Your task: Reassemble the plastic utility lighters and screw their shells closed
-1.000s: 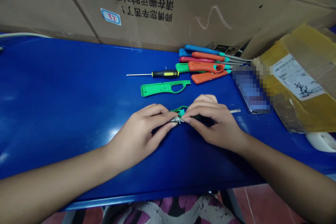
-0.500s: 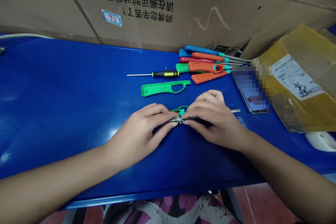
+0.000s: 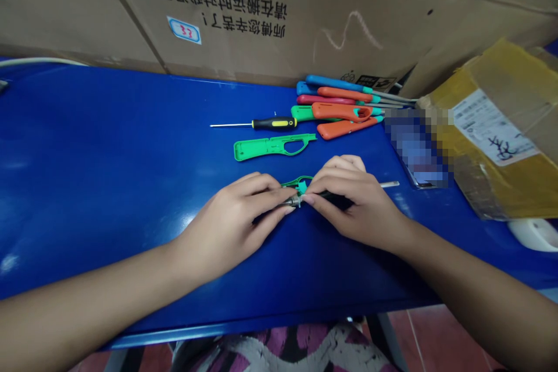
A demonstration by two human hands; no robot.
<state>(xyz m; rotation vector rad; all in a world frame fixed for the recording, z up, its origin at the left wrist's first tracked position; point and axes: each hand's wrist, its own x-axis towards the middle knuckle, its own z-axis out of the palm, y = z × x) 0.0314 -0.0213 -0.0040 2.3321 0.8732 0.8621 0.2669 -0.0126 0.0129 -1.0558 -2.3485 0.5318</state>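
My left hand (image 3: 231,215) pinches a small silvery, partly clear lighter part (image 3: 295,201) between thumb and fingertips. At the other end of that part, my right hand (image 3: 361,200) has thumb and forefinger pressed together; what lies between them is hidden. A teal piece (image 3: 301,187) shows between the hands. Behind the fingertips curves the loop of a green lighter casing half (image 3: 302,178), mostly covered. A metal tube end (image 3: 389,184) sticks out beyond my right hand. Farther back lies the other green casing half (image 3: 255,149), hollow side up.
A black and yellow screwdriver (image 3: 274,123) lies behind the loose casing half. Several coloured stick lighters (image 3: 344,110) are heaped at the back. To the right are a phone (image 3: 425,168), a taped carton (image 3: 501,145) and a white roll (image 3: 534,234). A large cardboard box (image 3: 244,58) walls the back.
My right fingertips have shifted slightly on the small part, and the dark thin piece seen under them is now more covered. My left hand keeps its pinch.
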